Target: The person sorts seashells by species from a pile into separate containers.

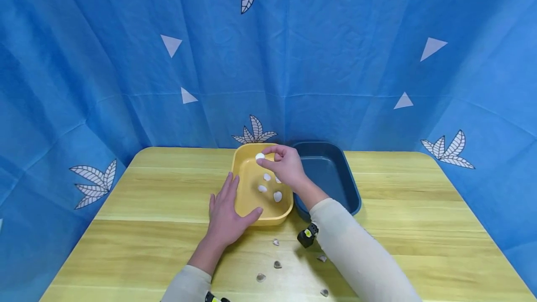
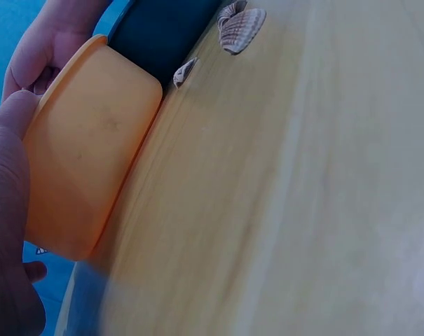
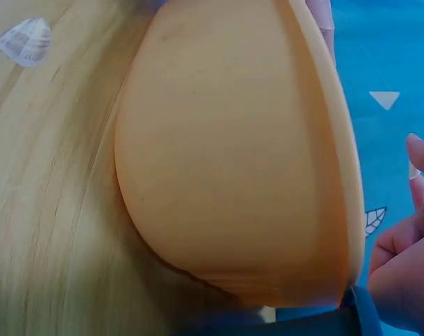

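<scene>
In the head view, my right hand (image 1: 285, 166) pinches a small white shell (image 1: 260, 156) between thumb and index finger, over the far part of a yellow tray (image 1: 263, 222). Several white shells (image 1: 278, 196) lie inside that tray. My left hand (image 1: 228, 216) is at the tray's near left corner, its fingers straight and spread along the left side and the thumb over the near rim. The left wrist view shows the left thumb (image 2: 15, 115) right at the rim. In the right wrist view, the tray wall hides part of the scene, and the pinching fingertips (image 3: 422, 155) show at the right edge.
A dark blue tray (image 1: 354, 195) stands against the yellow tray's right side, partly covered by my right forearm. Several grey-brown shells (image 1: 261, 277) lie scattered on the wooden table (image 1: 138, 246) in front of the trays. Behind the table hangs a blue curtain (image 1: 327, 59).
</scene>
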Motion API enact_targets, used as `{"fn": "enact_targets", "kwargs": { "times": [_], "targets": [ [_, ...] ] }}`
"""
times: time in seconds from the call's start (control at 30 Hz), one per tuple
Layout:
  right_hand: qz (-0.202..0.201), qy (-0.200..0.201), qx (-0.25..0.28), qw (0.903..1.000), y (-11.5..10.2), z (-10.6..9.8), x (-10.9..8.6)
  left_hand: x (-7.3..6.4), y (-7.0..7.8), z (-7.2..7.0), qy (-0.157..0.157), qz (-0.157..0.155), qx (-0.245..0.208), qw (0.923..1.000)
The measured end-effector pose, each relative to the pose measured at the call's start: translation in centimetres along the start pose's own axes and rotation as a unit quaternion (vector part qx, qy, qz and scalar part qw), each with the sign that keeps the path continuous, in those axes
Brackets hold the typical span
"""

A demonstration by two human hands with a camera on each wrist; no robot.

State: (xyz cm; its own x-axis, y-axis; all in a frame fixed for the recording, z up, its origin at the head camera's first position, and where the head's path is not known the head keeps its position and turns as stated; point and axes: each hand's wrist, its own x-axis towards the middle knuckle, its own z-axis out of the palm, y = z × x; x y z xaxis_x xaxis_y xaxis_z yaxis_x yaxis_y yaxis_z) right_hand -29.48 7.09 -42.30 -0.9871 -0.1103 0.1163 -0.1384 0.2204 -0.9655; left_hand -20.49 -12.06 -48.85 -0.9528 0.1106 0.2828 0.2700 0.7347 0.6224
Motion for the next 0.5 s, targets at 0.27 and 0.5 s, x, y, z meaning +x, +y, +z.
{"fn": "enact_targets", "kwargs": {
  "times": [0.27, 0.5],
  "targets": [
    [0.016, -0.003, -0.022, 0.9996, 0.6, 0.8, 0.7, -0.2, 0.2, -0.1, 0.0, 0.001, -0.002, 1.0],
    [0.012, 0.005, -0.055, 0.9984, 1.4, 1.4, 0.9, -0.1, 0.1, -0.2, 0.0, 0.005, -0.002, 1.0]
  ]
}}
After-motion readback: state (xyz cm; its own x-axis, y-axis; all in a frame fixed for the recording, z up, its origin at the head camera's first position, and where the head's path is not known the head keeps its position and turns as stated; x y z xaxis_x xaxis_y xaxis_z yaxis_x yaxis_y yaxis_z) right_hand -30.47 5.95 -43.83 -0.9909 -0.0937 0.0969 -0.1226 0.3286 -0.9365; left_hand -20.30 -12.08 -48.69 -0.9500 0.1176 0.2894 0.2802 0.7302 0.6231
